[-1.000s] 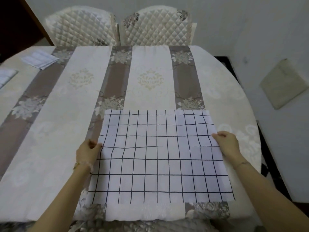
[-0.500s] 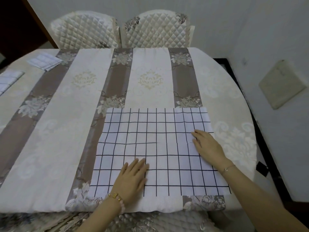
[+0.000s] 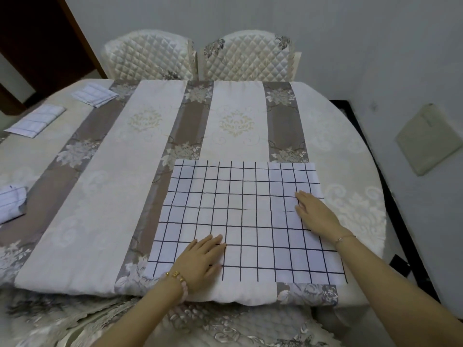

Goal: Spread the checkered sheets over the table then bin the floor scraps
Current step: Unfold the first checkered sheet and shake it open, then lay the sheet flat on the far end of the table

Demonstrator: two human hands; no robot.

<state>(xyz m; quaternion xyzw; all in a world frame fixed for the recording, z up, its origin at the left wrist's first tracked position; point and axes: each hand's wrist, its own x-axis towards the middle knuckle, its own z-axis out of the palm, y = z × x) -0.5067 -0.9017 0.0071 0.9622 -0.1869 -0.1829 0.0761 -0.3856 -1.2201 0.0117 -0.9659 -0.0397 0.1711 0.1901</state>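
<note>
Both hands are down flat on the cloth. The left hand (image 3: 200,261) lies palm down, fingers stretched out and together, gripping nothing, pressed on the near left part of the checkered sheet (image 3: 245,219). A beaded bracelet (image 3: 179,281) circles that wrist. The right hand (image 3: 313,214) is just the same, open and flat, fingers pointing toward 11 o'clock, resting on the sheet's right side close to its edge, with a thin bracelet (image 3: 344,238) on the wrist.

The sheet itself, white with a dark grid, lies spread out flat on the table (image 3: 355,151), at the near right part of the top, its near edge just short of the table's front rim. A faint fold line runs across its middle. Under it runs a striped floral runner cloth (image 3: 238,121), cream and taupe bands heading away toward 12 o'clock.

Out at 10 o'clock, two folded checkered sheets (image 3: 95,95) (image 3: 36,120) wait on the far left of the table, well apart from the hands. At 9 o'clock a third folded piece (image 3: 11,202) sits at the left edge of view.

Beyond the table at 12 o'clock stand two quilted chairs (image 3: 150,57) (image 3: 246,56), side by side against the wall. At 2 o'clock a pale square panel (image 3: 429,139) shows on the wall.
</note>
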